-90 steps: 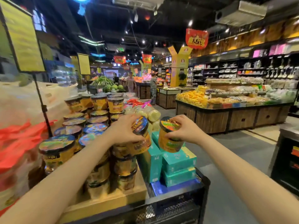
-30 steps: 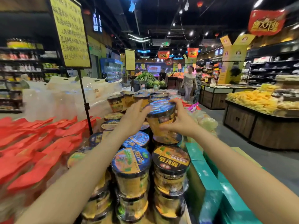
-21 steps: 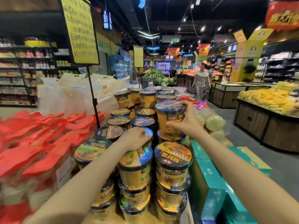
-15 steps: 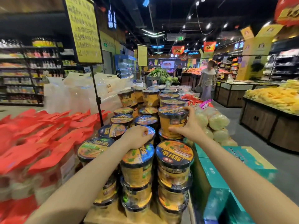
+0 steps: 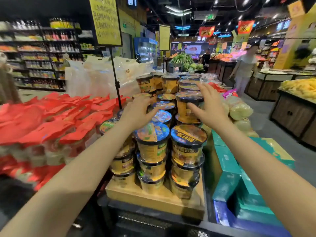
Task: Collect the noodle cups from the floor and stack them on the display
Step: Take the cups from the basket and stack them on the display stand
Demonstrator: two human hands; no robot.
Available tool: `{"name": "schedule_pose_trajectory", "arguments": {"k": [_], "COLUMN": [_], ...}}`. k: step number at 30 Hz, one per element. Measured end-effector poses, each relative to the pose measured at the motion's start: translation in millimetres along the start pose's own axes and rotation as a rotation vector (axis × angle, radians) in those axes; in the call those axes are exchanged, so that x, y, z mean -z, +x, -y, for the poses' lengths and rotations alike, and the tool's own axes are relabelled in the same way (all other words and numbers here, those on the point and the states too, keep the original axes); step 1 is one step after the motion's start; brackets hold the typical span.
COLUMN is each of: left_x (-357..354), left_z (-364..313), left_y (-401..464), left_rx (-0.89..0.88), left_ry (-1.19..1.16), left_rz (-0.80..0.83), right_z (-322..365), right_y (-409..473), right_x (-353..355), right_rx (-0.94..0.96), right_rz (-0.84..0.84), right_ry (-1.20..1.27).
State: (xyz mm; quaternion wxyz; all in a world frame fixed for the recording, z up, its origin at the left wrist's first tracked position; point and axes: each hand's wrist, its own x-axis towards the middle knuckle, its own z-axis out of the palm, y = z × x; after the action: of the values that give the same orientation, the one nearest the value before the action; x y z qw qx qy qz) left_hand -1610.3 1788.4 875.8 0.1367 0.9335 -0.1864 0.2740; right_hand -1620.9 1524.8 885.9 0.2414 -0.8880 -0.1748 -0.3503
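Operator's visible body: two arms, two hands.
Both forearms are bare from the frame's lower edge to the wrists; no sleeve shows on either. The left hand point(image 5: 138, 113) and right hand point(image 5: 207, 108) are ungloved, with no watch, ring or band in view.

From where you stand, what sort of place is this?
Most likely a supermarket: stacked yellow noodle cups with black lids on a wooden display base, shelves of bottled goods, and a green vegetable stand behind.

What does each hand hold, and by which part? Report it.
Nothing is held. The right hand is open with fingers spread beside the yellow noodle cup with a dark lid; the left hand rests relaxed over the blue-lidded cups.
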Motion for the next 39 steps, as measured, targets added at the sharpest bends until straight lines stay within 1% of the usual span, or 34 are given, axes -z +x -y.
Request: {"name": "schedule_pose_trajectory", "arguments": {"k": [2, 6, 11, 16, 19, 24, 28, 31, 35, 39], "left_x": [11, 32, 63, 98, 123, 169, 191, 193, 188, 177], "left_z": [7, 33, 76, 125, 154, 191, 218, 241, 280, 325], "left_y": [-28, -89, -170, -279, -351, -451, -489, -502, -510, -509], "left_rx": [0.011, 0.027, 0.066, 0.156, 0.201, 0.302, 0.392, 0.432, 0.433, 0.398], "left_ry": [0.028, 0.078, 0.110, 0.181, 0.201, 0.244, 0.264, 0.253, 0.262, 0.255], "left_rz": [-0.010, -0.045, -0.054, 0.006, 0.042, 0.137, 0.155, 0.154, 0.166, 0.179], "right_z": [22, 76, 153, 226, 270, 346, 387, 409, 432, 442], "right_y": [-8, -25, -63, -117, -152, -201, -224, -228, -225, -221], "right_x": [-9, -30, -54, -91, -119, -158, -187, -207, -242, -291], "right_rx": [0.076, 0.149, 0.263, 0.349, 0.339, 0.344, 0.343, 0.339, 0.309, 0.291], "right_rz": [-0.006, 0.047, 0.131, 0.213, 0.281, 0.316, 0.423, 0.459, 0.476, 0.523], "right_ry": [-0.031, -0.020, 0.092, 0.113, 0.155, 0.257, 0.267, 0.275, 0.279, 0.312]}}
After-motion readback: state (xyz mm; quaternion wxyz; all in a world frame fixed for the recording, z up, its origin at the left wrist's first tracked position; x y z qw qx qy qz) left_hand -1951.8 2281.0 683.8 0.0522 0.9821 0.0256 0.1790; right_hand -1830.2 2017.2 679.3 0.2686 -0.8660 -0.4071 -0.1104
